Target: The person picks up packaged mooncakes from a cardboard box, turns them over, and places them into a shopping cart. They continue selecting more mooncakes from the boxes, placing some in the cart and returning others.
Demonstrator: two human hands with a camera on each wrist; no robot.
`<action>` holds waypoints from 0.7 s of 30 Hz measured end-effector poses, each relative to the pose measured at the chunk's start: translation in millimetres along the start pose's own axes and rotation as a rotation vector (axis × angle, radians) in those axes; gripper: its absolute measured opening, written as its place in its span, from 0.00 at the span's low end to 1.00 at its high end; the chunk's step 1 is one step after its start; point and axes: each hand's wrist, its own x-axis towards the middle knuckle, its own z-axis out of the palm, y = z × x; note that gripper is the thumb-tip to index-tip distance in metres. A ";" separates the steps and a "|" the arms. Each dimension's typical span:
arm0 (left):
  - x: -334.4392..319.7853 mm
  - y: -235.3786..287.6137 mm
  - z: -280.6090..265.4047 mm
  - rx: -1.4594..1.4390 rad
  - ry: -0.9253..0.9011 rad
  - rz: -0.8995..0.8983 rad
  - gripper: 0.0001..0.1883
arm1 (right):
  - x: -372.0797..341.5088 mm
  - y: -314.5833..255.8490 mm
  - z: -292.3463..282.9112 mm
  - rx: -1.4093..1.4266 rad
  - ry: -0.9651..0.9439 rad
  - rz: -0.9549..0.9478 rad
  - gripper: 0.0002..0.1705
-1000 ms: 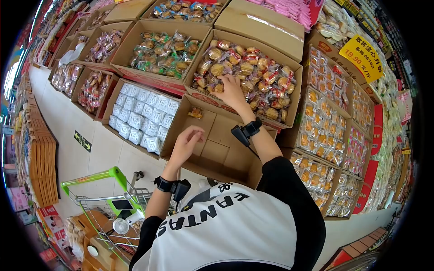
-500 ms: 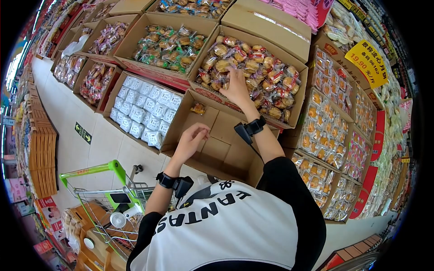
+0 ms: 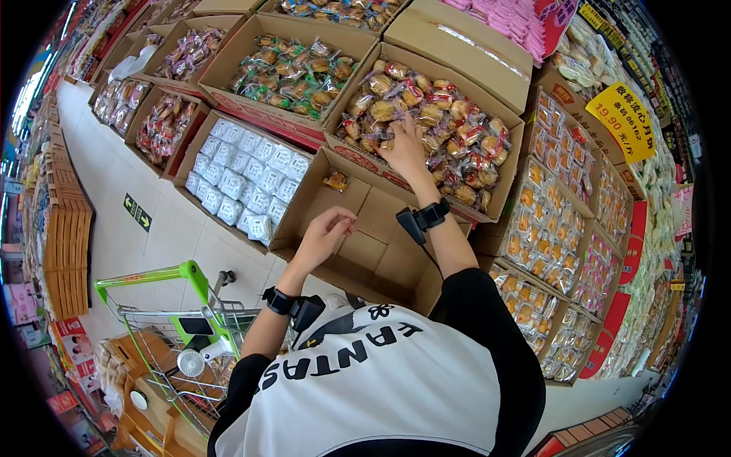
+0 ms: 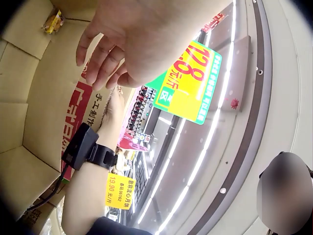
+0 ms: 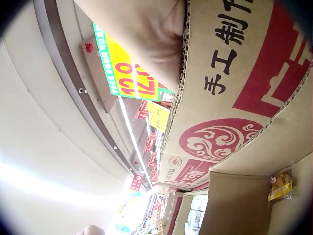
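Observation:
My right hand (image 3: 404,148) reaches over the near wall of a cardboard box (image 3: 358,156) full of plastic-wrapped pastries (image 3: 430,115). Its fingertips are down among the pastries; whether they grip one I cannot tell. In the right wrist view, the box wall hides those fingers, leaving the heel of the hand (image 5: 164,44) showing. My left hand (image 3: 324,238) hovers over a nearer cardboard box (image 3: 377,209), its fingers loosely bent and holding nothing. One small wrapped pastry (image 3: 335,180) lies in that nearer box's far left corner; it also shows in the left wrist view (image 4: 53,21).
Left of the nearer box sits a box of white wrapped packets (image 3: 247,171). Behind it is a box of green-wrapped pastries (image 3: 293,76). Trays of wrapped cakes (image 3: 544,221) stand at the right, under a yellow price sign (image 3: 620,120). A shopping cart (image 3: 179,327) stands at lower left.
My right hand has shifted slightly rightward in the head view, still among the pastries. My left hand has moved a little right and up over the nearer box. The head view has shifted slightly.

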 end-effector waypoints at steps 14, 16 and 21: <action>-0.6 -4.5 1.7 0.016 -0.016 -0.006 0.07 | -4.3 -7.9 -7.6 0.022 0.041 0.012 0.42; -1.3 -3.6 1.6 0.021 -0.016 -0.011 0.07 | -4.4 -9.3 -9.6 0.029 0.025 0.018 0.42; -4.1 -3.5 2.4 0.038 -0.006 -0.002 0.07 | -4.9 -8.9 -10.4 0.089 -0.003 0.006 0.42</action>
